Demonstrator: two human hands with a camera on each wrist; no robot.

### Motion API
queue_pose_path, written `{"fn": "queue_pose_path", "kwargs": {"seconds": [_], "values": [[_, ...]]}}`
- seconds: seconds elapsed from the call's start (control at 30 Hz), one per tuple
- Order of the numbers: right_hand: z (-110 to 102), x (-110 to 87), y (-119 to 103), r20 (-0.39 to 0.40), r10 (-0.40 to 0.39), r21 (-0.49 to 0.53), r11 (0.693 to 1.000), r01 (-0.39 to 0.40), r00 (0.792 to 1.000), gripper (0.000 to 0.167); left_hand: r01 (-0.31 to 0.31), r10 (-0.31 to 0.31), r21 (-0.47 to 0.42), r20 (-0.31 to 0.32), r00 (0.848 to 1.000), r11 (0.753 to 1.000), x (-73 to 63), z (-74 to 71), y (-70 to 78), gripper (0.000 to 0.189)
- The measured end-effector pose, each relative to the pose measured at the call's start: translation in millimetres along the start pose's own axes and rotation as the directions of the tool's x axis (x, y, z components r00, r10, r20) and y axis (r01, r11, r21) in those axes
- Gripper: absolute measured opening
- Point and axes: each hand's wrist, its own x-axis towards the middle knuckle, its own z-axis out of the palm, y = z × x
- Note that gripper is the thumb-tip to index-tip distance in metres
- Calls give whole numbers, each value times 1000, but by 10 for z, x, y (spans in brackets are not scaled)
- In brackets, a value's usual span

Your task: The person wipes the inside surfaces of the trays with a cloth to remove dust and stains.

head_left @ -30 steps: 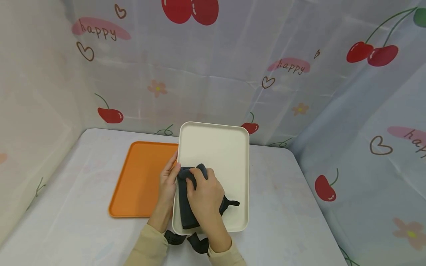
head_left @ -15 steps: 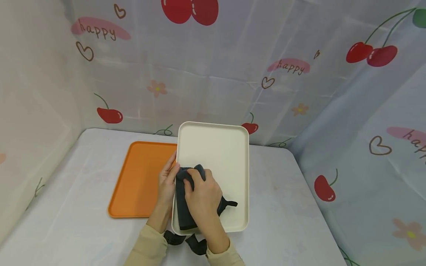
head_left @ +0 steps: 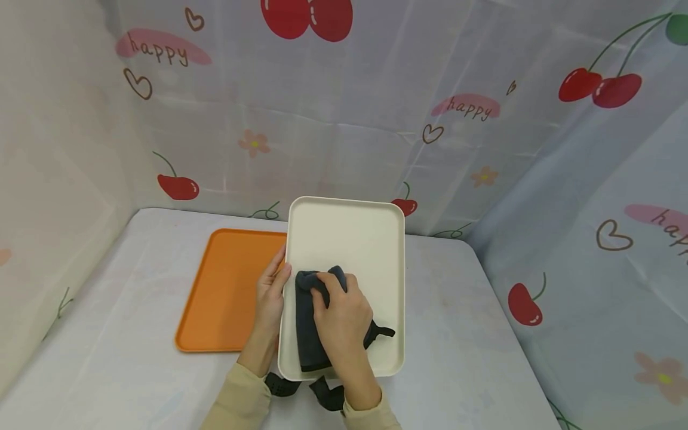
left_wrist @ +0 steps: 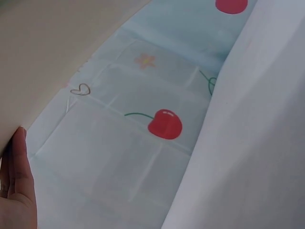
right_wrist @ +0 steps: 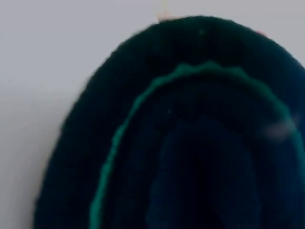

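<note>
A cream rectangular tray (head_left: pixel 349 239) stands tilted up in the head view. My left hand (head_left: pixel 269 301) holds it by its left edge, thumb at the rim and fingers behind. In the left wrist view those fingers (left_wrist: pixel 21 176) lie against the tray's back. My right hand (head_left: pixel 344 319) grips a bunched dark grey cloth (head_left: pixel 309 334) against the lower left part of the tray's face. Folded layers of the dark cloth (right_wrist: pixel 200 52) with a green line fill the right wrist view, dim and blurred. My right palm hides part of the cloth.
An orange tray (head_left: pixel 228 292) lies flat on the white-covered table (head_left: pixel 457 334), partly behind the cream tray. Printed curtains (head_left: pixel 344 155) stand close behind and at the sides. Black straps (head_left: pixel 328 394) circle the wrists.
My right hand slides the cloth slightly left across the cream tray, then back to the right past where it began. The left hand and the orange tray stay put.
</note>
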Motion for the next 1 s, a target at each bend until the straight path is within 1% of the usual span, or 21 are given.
{"fn": "queue_pose_path", "kwargs": {"seconds": [0.2, 0.33, 0.5, 0.67, 0.8, 0.9, 1.0], "values": [[-50, 11, 128, -23, 42, 4, 999, -42, 999, 29, -42, 42, 5, -10, 999, 999, 12, -1, -2, 48], [-88, 22, 228, -27, 82, -2, 997, -82, 996, 28, -54, 54, 17, -8, 998, 998, 15, -9, 9, 48], [-134, 36, 377, -32, 144, -22, 989, -145, 989, 28, -32, 32, 11, -24, 999, 999, 17, -22, 28, 49], [-186, 40, 516, -30, 218, -59, 974, -219, 976, 27, -26, 25, -6, -40, 999, 1000, 26, -33, 39, 48], [-223, 35, 619, -31, 269, -103, 957, -271, 963, 26, -37, 36, -14, -34, 999, 999, 33, -41, 44, 48], [-245, 36, 703, -44, 309, -133, 941, -312, 950, 25, -45, 45, -5, -30, 999, 999, 40, -56, 47, 48], [-261, 39, 774, -54, 350, -142, 924, -354, 935, 24, -59, 59, -1, -34, 998, 998, 46, -74, 48, 48]]}}
